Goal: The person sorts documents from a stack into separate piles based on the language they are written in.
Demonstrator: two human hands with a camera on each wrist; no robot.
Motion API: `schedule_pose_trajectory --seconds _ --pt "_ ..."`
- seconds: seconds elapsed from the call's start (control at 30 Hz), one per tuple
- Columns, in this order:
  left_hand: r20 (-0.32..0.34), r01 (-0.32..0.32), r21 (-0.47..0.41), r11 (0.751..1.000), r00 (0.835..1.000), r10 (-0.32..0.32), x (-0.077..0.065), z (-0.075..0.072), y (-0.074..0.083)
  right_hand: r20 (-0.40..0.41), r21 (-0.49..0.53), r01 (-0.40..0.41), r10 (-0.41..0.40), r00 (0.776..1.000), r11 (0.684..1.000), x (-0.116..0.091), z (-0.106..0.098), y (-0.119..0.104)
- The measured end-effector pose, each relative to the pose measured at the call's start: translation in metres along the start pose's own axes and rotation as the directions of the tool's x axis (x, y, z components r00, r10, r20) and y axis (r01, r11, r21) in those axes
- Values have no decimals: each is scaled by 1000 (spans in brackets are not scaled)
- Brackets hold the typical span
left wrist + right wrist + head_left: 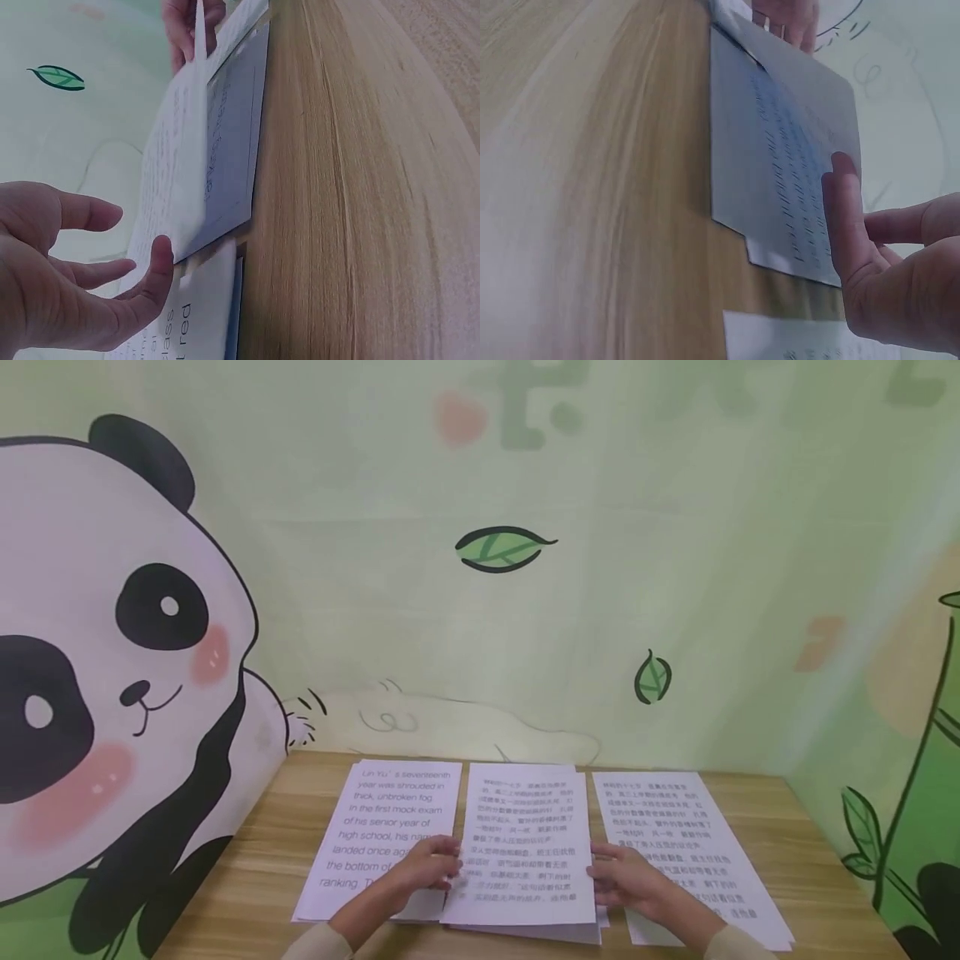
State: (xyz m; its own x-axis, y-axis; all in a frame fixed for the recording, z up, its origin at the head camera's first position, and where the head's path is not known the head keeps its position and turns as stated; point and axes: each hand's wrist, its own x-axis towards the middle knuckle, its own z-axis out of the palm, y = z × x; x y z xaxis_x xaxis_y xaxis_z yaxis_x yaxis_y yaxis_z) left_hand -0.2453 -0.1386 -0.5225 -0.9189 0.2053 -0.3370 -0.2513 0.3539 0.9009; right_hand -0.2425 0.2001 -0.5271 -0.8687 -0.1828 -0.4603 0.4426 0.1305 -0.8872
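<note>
A sheet with Chinese text [525, 852] is lifted at the middle of the table, with other pages lying beneath it. My left hand [423, 870] is at its left edge, fingertips close to the margin. On the opposite edge is my right hand [630, 878]. In the left wrist view, the left thumb and fingers [82, 274] are spread apart beside the raised paper. The right wrist view shows the right thumb [845, 202] extended over the sheet's edge, with the other fingers apart from it. Under the lifted sheet, printed lines show on a lower page [780, 217].
An English-text page [390, 827] lies on the left, partly under the left forearm. Another pile of Chinese-text pages [675, 827] lies on the right. The wooden table [780, 827] meets a panda-printed backdrop [375, 610] behind.
</note>
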Motion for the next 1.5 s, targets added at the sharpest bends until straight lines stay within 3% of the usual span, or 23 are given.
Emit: schedule_pose_trajectory --seconds 0.23,0.53,0.83,1.1,1.33,1.5 --pt "-10 4 11 1000 1000 -4 3 0 1 2 -35 4 -4 1000 999 -14 -16 -8" --pt "33 -11 -140 990 999 16 1 5 8 98 -34 79 -75 992 996 -27 -25 -9" --pt "94 -36 -169 985 994 52 -4 9 15 119 -37 101 -96 988 994 -33 -36 -11" --pt "138 -119 -125 985 981 136 -6 22 22 63 -59 77 -73 995 995 -37 -50 -11" --pt "174 -104 -61 993 978 113 1 38 37 -69 -70 24 -29 997 997 -38 -62 -8" --pt "172 -137 -30 990 975 140 7 58 50 -79 -62 35 -40 996 997 -44 -85 -1"
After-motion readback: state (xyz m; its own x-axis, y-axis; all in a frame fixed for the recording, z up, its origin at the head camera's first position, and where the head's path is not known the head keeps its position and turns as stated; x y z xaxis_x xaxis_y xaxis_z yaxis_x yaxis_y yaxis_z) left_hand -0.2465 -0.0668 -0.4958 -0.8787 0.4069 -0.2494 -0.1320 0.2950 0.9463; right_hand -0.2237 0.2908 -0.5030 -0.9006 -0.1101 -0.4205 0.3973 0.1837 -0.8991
